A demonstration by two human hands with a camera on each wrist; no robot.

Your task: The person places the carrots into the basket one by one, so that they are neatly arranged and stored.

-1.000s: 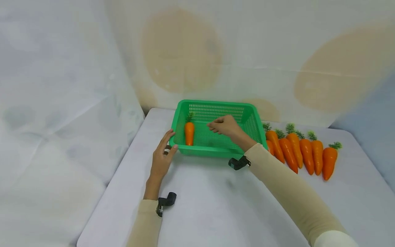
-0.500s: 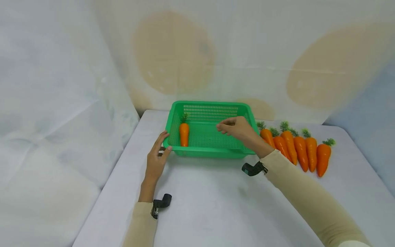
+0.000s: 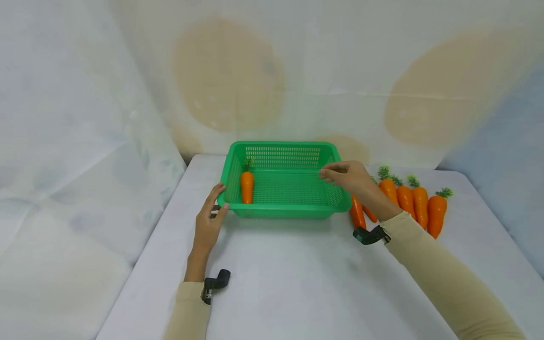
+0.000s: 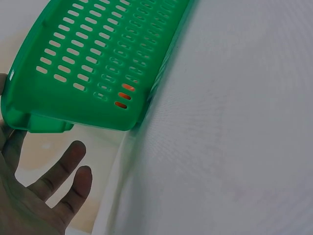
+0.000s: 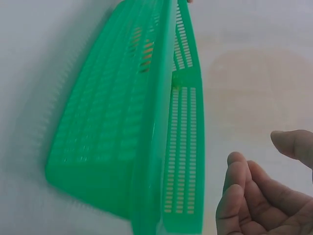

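Left hand [image 3: 208, 229] pinches the green basket [image 3: 280, 208] centre-frame, so brace gently; right hand [image 3: 350, 179] hangs loose, empty; just clear the rim [image 3: 314, 208].

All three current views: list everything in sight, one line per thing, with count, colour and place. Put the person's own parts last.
table: 1, white, beneath everything else
backdrop: panel count unclear, off-white with tan patches, behind the table
basket: 1, green, towards the back of the table
inside carrot: 1, orange with a green top, in the basket's left part
loose carrots: at least 6, orange with green tops where these show, right of the basket; part of the row is hidden
wrist cameras: 2, black, one on each wrist
sleeves: 2, beige, one on each arm
left hand: 1, bare, holding the basket's near left corner
right hand: 1, bare, at the basket's right end, holding nothing
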